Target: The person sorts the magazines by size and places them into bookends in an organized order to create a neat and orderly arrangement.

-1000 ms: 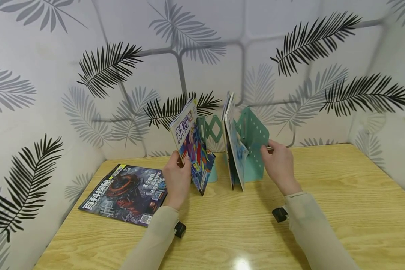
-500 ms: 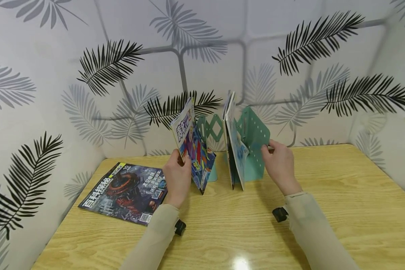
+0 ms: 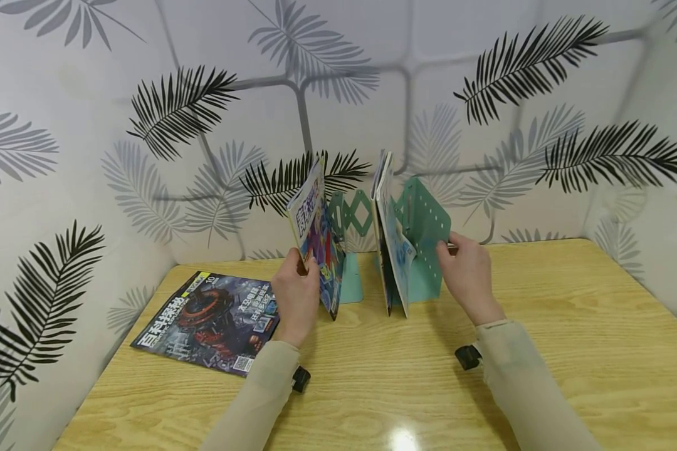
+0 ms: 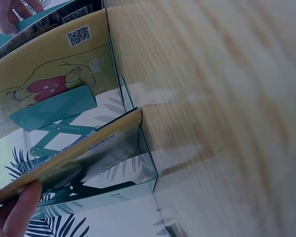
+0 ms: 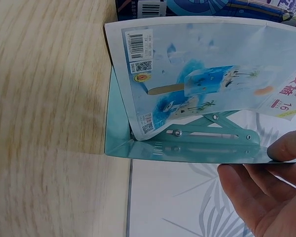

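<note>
On the wooden table [image 3: 372, 382], my green bookend [image 3: 429, 225] gapes around loose magazines.
A dark magazine [image 3: 203, 326] lies flat left of the bookend; a colourful magazine [image 3: 323, 244] tilts within its left end; the leaning magazines [image 3: 395, 244] stand in its right part; my left hand [image 3: 296, 294] grips the colourful one, though I cannot tell whether it also catches the left plate [image 4: 101, 200]; my right hand [image 3: 467, 275] pinches the right plate [image 5: 187, 154]; pulling outward could widen the gap and let the leaning ones slump; a slack left grip could let mine slip.
</note>
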Demonstrator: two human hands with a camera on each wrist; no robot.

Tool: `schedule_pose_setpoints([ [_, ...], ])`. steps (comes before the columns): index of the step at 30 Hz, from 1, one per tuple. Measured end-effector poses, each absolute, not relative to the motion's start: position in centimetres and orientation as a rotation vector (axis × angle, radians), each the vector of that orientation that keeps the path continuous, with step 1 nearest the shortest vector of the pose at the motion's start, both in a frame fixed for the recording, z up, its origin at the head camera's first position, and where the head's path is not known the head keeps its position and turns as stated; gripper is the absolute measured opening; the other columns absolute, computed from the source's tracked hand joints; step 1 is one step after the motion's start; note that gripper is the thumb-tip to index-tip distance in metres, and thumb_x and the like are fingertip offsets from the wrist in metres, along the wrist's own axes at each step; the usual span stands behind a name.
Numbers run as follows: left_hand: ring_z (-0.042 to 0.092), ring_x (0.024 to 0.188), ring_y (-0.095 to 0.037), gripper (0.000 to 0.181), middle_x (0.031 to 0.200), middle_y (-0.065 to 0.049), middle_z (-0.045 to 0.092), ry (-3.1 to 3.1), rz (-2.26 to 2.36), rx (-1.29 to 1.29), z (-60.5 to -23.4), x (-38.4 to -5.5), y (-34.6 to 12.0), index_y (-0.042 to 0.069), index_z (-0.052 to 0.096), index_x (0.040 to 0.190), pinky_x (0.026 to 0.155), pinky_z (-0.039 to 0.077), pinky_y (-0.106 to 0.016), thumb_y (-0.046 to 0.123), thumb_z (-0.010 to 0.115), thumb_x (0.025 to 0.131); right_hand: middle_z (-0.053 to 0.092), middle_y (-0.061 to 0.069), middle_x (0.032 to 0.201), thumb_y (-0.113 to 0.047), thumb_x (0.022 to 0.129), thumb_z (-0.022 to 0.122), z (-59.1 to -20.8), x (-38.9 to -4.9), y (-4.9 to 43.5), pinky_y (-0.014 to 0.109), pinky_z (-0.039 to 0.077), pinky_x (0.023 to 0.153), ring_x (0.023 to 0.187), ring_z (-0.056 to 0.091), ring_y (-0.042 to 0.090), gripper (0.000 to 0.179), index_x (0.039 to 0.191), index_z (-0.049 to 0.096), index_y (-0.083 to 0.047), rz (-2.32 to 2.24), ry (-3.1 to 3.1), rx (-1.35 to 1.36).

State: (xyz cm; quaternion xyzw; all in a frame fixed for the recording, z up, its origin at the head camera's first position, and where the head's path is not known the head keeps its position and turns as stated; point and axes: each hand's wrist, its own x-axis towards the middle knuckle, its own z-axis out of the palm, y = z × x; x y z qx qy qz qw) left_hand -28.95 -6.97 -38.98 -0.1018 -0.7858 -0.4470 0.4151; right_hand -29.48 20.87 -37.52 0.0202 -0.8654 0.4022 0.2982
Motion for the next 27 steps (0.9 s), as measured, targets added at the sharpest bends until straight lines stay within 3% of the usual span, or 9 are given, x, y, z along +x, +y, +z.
schedule_pose_setpoints([
  [6,0.044,0.052,-0.017,0.013,0.066,-0.006,0.053,-1.995,-1.140,-0.242,-38.84,-28.88,-6.90,0.006,0.055,0.082,0.048,0.035,-0.031,0.004,0.061,0.094,0.071,0.021,0.099,-0.012,0.098,0.052,-37.54,-29.54,20.86,0.049,0.055,0.069,0.083,0.069,0.034,0.028,0.112,0.071,0.003,1.066,-2.298,0.057],
  [21,0.040,0.052,-0.019,0.019,0.065,-0.005,0.046,-2.037,-1.177,-0.244,-38.71,-29.00,-7.36,0.008,0.049,0.079,0.049,0.033,-0.033,0.006,0.060,0.094,0.071,0.021,0.099,-0.012,0.098,0.051,-37.52,-29.48,20.80,0.049,0.055,0.069,0.084,0.069,0.034,0.028,0.111,0.071,0.003,1.077,-2.295,0.060],
  [27,0.054,0.058,-0.018,0.023,0.067,-0.004,0.050,-2.049,-1.205,-0.250,-38.77,-29.02,-7.57,0.010,0.048,0.077,0.051,0.043,-0.033,0.009,0.064,0.093,0.071,0.021,0.100,-0.012,0.099,0.051,-37.47,-29.33,20.78,0.049,0.055,0.068,0.084,0.069,0.034,0.029,0.113,0.071,0.003,1.077,-2.302,0.055],
])
